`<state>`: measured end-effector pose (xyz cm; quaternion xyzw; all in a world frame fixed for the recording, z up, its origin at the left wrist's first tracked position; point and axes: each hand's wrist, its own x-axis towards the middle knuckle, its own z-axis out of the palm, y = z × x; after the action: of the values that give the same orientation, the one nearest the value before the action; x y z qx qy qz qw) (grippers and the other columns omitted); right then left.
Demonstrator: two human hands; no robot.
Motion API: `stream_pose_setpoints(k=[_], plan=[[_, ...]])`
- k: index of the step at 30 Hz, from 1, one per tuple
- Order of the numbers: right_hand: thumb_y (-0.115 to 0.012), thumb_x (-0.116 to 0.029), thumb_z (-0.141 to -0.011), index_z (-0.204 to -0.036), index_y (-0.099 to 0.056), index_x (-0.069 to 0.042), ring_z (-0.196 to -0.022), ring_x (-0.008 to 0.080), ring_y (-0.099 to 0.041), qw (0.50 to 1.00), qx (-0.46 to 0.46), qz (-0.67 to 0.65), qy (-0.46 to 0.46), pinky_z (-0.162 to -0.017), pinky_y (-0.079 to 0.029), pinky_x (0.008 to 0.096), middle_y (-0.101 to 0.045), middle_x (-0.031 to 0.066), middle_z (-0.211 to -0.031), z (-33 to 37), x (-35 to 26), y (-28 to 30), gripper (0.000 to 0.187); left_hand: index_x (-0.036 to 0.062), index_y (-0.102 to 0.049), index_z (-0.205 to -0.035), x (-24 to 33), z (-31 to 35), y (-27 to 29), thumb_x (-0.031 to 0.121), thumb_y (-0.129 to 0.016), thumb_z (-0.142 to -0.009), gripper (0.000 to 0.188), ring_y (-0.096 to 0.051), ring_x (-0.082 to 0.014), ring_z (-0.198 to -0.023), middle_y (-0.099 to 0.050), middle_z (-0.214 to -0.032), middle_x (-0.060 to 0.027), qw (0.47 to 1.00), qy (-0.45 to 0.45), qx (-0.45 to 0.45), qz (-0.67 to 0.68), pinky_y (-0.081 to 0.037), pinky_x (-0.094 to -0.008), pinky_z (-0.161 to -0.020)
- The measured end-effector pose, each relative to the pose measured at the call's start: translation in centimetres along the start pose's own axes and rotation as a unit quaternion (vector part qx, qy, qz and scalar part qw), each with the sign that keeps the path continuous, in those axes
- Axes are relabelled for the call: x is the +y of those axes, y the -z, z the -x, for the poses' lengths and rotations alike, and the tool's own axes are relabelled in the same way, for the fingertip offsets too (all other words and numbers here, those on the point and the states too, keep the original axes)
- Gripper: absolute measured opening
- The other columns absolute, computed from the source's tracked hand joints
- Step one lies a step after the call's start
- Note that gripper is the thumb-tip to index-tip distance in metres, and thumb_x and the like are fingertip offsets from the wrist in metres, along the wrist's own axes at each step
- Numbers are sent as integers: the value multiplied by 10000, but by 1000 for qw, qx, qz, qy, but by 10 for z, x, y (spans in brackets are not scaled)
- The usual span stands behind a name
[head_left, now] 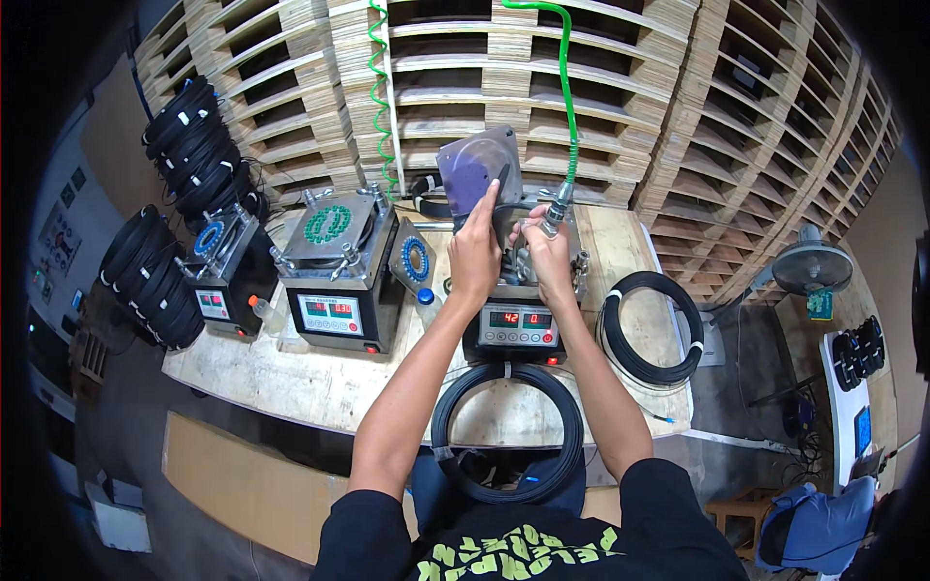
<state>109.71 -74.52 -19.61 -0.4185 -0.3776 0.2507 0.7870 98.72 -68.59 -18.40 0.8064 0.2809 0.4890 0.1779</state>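
Observation:
My left hand (477, 254) is raised above the machine nearest me, its fingers up against a tilted, clear square plate (511, 150) with a purple disc (475, 176) on its face. It appears to grip the plate's lower part; the thumb is hidden. My right hand (548, 254) is closed around a metal air blow gun (556, 205), which hangs from a green hose (569, 107). Both hands are over the top of a benchtop polishing machine (516, 326) with a lit red display. Between the hands, the machine's top is partly covered.
A black cable coil (573, 455) lies at the bench's front edge, another coil (668, 363) to the right. Two similar machines (344, 315) (215, 303), a plate with blue connectors (415, 259) and bottles (426, 302) stand left. Stacked pallets (542, 58) rise behind; a fan (812, 266) is right.

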Motion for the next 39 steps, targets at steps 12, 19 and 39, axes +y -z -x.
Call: stream_pose_setpoints(k=[12, 19, 39], plan=[[-460, 76, -879, -1094, -451, -55, -622, 139, -586, 978, 113, 173, 36, -552, -485, 276, -575, 80, -783, -38, 0, 28, 251, 191, -411, -1516, -5, 3, 0, -112, -503, -844, 743, -644, -447, -1015, -600, -1347, -171, 999, -20, 19, 15, -536, -512, -839], [-506, 33, -909, -1107, -450, -49, -670, 162, -633, 988, 58, 115, 79, -627, -527, 289, -606, 95, -831, -54, -8, 34, 220, 158, -428, -1504, -2, 2, -8, -131, -488, -850, 717, -630, -436, -1079, -605, -1324, -209, 998, -20, 42, 38, -521, -508, -868], [-559, -27, -910, -1133, -454, -50, -750, 173, -653, 985, -10, 170, 33, -691, -537, 313, -618, 100, -858, -44, -67, 59, 248, 137, -747, -1151, -17, -18, 17, 61, -650, -832, 341, -573, -374, -1221, -652, -1283, -178, 933, -137, -331, -42, -466, -426, -1038]])
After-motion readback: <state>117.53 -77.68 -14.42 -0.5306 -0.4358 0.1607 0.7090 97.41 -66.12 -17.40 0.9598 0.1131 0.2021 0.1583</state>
